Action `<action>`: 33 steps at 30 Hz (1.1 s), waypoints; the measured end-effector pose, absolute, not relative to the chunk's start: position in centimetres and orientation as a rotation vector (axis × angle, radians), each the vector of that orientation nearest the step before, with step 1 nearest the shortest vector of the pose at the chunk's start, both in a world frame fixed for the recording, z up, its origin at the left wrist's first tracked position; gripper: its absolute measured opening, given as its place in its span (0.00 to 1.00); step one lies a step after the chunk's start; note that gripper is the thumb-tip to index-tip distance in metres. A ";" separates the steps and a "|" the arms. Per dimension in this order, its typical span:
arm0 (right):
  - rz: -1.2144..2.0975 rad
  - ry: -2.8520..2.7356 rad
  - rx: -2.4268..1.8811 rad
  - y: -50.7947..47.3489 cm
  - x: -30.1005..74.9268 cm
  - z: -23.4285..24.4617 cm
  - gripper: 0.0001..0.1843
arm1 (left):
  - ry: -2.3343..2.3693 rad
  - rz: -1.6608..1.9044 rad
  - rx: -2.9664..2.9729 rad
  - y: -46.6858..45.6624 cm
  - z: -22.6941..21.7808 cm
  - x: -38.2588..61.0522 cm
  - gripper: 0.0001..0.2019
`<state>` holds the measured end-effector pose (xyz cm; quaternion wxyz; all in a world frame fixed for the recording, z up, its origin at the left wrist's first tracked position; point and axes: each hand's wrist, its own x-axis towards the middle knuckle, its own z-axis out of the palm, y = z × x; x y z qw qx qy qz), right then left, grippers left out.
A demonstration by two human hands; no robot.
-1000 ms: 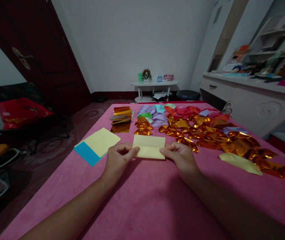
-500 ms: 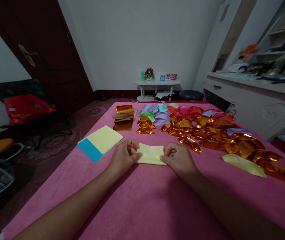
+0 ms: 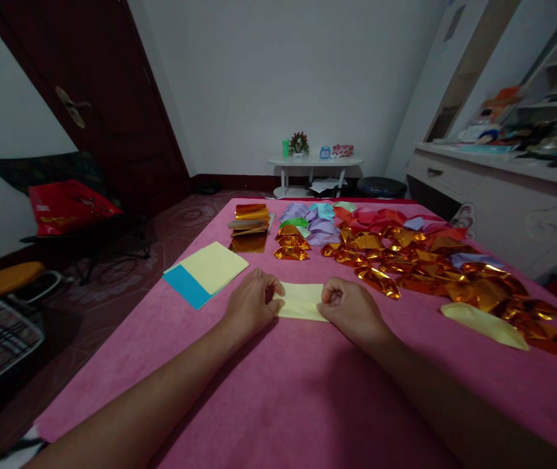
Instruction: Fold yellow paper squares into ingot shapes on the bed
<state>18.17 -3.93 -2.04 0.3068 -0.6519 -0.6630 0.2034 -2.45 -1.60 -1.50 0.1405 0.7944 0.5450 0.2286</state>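
A pale yellow sheet of paper (image 3: 300, 301), folded into a narrow band, lies across the middle of the pink cloth between my hands. My left hand (image 3: 253, 301) pinches its left end between thumb and fingers. At the opposite end, my right hand (image 3: 351, 306) grips the paper with curled fingers. Both ends are partly hidden by the fingers. To the left rests a small stack of yellow sheets (image 3: 214, 266) with a blue sheet (image 3: 187, 286) showing at its near side. A folded yellow paper boat shape (image 3: 484, 326) lies to the right of my right hand.
Shiny gold folded papers (image 3: 425, 264) spread over the table's right side, with purple, red and green folded ones (image 3: 324, 231) behind. A stack of gold foil sheets (image 3: 249, 228) stands farther back. Pink cloth (image 3: 278, 397) covers the table. A white side table (image 3: 314, 161) stands by the wall.
The upper edge of the yellow paper has come down, so the band looks narrower and flatter. Both hands keep their hold. The whole view has shifted slightly, moving the scene to the right.
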 end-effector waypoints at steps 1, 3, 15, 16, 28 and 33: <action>0.539 -1.748 -1.706 -4.0 18.2 -2.2 0.03 | 1.577 0.666 2.357 -1.7 -1.3 -2.4 0.05; 0.534 -1.738 -1.665 -4.0 18.3 -2.4 0.03 | 1.564 0.625 2.526 -2.1 -0.9 -2.1 0.02; 0.500 -1.667 -1.550 -4.4 18.2 -3.1 0.02 | 1.666 0.198 2.541 -2.0 -0.9 3.4 0.12; 0.491 -1.664 -1.545 -4.4 18.2 -3.1 0.02 | 1.667 0.206 2.532 -2.1 -1.0 3.7 0.12; 0.500 -1.691 -1.525 -4.3 18.4 -3.2 0.03 | 1.661 0.497 2.375 -1.8 -1.9 -2.7 0.11; 0.485 -1.687 -1.535 -4.3 18.4 -3.4 0.02 | 1.635 0.535 2.328 -1.6 -2.0 -2.9 0.17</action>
